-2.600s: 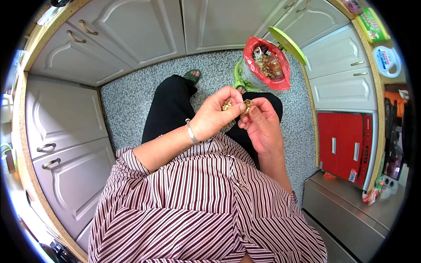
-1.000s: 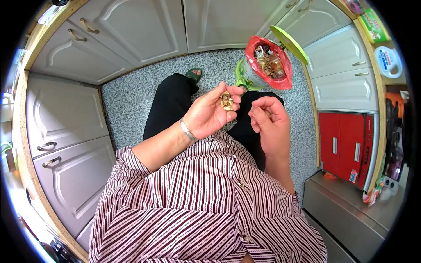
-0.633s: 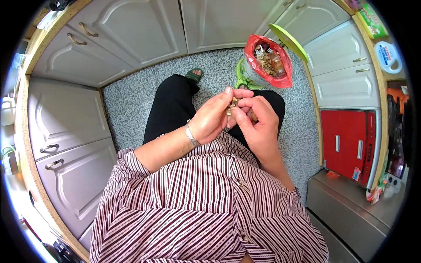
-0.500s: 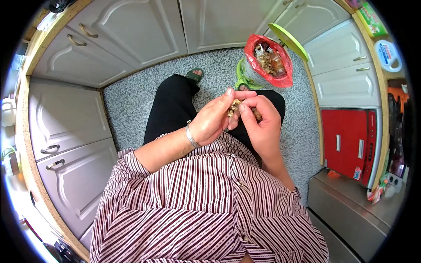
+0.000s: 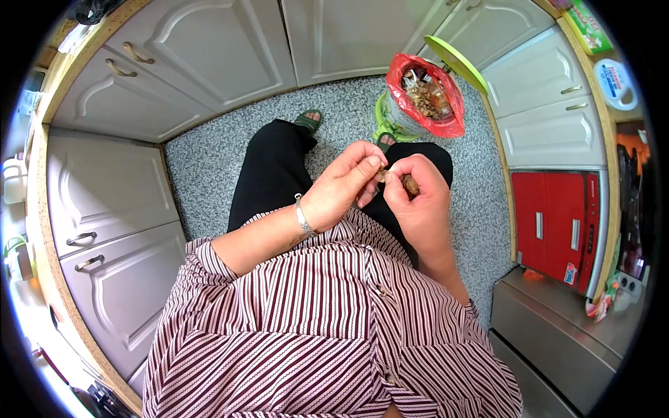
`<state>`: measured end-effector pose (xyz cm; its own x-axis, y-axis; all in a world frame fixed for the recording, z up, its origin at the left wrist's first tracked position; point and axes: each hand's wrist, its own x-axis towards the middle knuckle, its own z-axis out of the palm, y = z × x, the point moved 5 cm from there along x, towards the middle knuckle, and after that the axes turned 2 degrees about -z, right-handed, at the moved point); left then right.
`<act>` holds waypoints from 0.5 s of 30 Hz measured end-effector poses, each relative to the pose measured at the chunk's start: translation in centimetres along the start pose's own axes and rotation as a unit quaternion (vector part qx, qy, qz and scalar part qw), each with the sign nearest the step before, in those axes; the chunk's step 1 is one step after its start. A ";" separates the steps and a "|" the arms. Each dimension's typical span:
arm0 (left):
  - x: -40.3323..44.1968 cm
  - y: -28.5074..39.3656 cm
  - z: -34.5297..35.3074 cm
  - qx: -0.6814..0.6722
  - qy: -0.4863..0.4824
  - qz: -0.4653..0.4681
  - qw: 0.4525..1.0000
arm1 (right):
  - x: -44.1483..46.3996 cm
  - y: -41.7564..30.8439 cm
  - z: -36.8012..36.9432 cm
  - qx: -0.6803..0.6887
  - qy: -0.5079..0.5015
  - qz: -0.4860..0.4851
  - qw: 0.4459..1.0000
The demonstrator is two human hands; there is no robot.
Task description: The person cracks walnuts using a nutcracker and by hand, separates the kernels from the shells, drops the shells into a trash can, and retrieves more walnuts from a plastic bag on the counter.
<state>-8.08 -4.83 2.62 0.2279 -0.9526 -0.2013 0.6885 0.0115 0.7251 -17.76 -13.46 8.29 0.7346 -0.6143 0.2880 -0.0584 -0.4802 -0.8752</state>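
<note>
My left hand [image 5: 339, 187], with a silver bracelet on its wrist, is closed in front of my lap. Thumb and fingers pinch a small piece of walnut [image 5: 382, 174], mostly covered by the fingertips. Close beside it, my right hand [image 5: 424, 198] has thumb and forefinger pressed together at that same piece. A brown, rough walnut [image 5: 411, 186] is tucked in the curled fingers of this right hand; whether its shell is whole I cannot tell.
Beyond my knees stands a bin lined with a red bag [image 5: 451, 129], holding shell bits and plastic wrapping; its green lid [image 5: 456, 63] is up. Pale cabinets [image 5: 202, 49] surround the speckled floor [image 5: 209, 167]. A red-fronted appliance [image 5: 554, 226] stands at right.
My left fingers have closed over the walnut pieces that showed in the open hand before. The right thumb and forefinger stay close to them, and the walnut in the right hand shows more.
</note>
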 end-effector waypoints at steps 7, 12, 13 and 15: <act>-0.1 0.3 -0.7 -0.127 -0.021 -0.046 0.991 | -0.6 2.9 0.2 0.300 -0.012 0.165 0.939; 0.4 -0.2 -1.0 -0.267 -0.087 -0.072 0.957 | -0.2 3.7 -0.1 0.518 -0.004 0.228 0.824; 0.2 0.3 -0.7 -0.292 -0.075 -0.079 0.950 | -0.3 3.8 -0.3 0.519 -0.004 0.227 0.824; 0.2 0.6 -0.6 -0.317 -0.064 -0.087 0.942 | -0.5 4.2 -0.6 0.572 -0.009 0.237 0.785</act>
<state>-7.24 -4.82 2.65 0.0171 -0.9852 -0.1708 0.9900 -0.0072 0.1408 -18.75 -15.57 4.67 0.8239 -0.5398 -0.1728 0.3084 0.6827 -0.6625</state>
